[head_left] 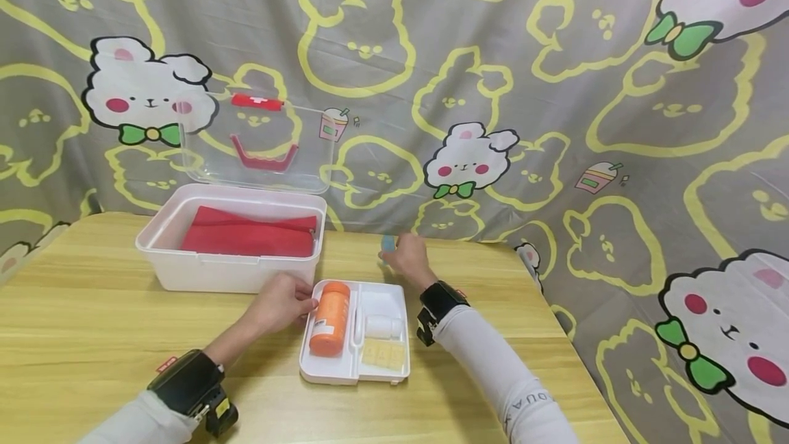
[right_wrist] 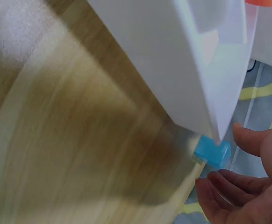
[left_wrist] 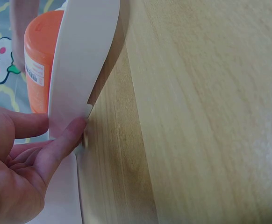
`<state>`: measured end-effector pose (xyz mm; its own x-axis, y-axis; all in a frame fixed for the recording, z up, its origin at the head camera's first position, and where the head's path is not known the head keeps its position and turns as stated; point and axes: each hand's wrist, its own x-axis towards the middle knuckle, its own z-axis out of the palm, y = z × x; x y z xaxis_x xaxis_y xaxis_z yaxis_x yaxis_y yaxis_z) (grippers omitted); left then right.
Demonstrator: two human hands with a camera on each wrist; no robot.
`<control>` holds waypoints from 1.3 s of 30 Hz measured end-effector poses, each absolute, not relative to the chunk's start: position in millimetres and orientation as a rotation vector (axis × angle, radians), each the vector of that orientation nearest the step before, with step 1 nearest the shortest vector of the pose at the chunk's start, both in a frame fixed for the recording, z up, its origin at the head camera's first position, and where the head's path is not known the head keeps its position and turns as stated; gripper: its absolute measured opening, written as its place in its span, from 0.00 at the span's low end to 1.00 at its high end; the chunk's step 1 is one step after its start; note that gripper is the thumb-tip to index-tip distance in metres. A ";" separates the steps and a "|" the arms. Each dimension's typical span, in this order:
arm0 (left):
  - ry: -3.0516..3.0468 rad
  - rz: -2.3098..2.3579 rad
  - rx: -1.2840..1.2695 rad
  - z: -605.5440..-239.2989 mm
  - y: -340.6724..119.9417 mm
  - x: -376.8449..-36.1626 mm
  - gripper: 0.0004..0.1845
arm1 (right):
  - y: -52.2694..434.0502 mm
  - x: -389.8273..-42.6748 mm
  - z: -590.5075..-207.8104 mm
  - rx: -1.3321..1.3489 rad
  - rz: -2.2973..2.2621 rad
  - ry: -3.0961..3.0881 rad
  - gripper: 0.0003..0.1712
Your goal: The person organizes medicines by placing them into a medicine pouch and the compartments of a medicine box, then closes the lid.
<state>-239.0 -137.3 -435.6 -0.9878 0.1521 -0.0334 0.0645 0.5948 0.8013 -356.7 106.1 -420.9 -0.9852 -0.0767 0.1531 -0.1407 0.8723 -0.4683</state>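
Observation:
A white divided tray [head_left: 354,368] lies on the table, with an orange bottle [head_left: 331,321] in its left compartment. The right compartment contains a white roll [head_left: 382,326] and pale yellow packets [head_left: 383,353]. At the tray's left edge, my left hand [head_left: 282,303] pinches the rim between thumb and finger, seen closely in the left wrist view. Beyond the tray, my right hand [head_left: 409,259] is at a small light-blue block-like item [head_left: 387,245]. Its thumb and fingers [right_wrist: 220,191] are spread apart beside the blue item [right_wrist: 213,151] in the right wrist view.
Behind my left hand stands a white box [head_left: 222,273] holding a red zip pouch [head_left: 246,233]. Its clear lid [head_left: 209,149] with a red handle is raised at the back. A patterned curtain [head_left: 382,108] hangs along the table's [head_left: 80,334] far edge.

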 end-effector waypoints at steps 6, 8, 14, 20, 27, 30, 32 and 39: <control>2.699 1.381 0.169 -435.4 -136.9 -239.8 0.10 | 102.3 -359.5 -424.8 0.145 0.727 -2.928 0.27; 2.694 1.383 0.177 -434.7 -136.8 -239.6 0.10 | 101.7 -360.7 -425.6 0.142 0.709 -2.917 0.23; 2.688 1.376 0.163 -434.4 -136.8 -239.3 0.11 | 102.1 -362.0 -425.5 0.147 0.696 -2.911 0.19; 2.695 1.363 0.170 -434.1 -137.7 -239.1 0.11 | 103.9 -360.9 -425.0 0.170 0.708 -2.936 0.18; 2.697 1.360 0.165 -435.3 -138.6 -238.8 0.11 | 111.0 -356.9 -426.1 0.197 0.837 -2.907 0.18; 2.703 1.354 0.171 -435.0 -138.7 -238.9 0.11 | 114.8 -355.2 -427.1 0.207 0.883 -2.876 0.10; 2.703 1.353 0.173 -434.1 -138.6 -238.6 0.11 | 117.2 -354.3 -427.1 0.219 0.894 -2.856 0.04; 2.688 1.353 0.169 -432.3 -137.5 -238.4 0.11 | 126.3 -347.3 -419.4 0.257 0.907 -2.825 0.14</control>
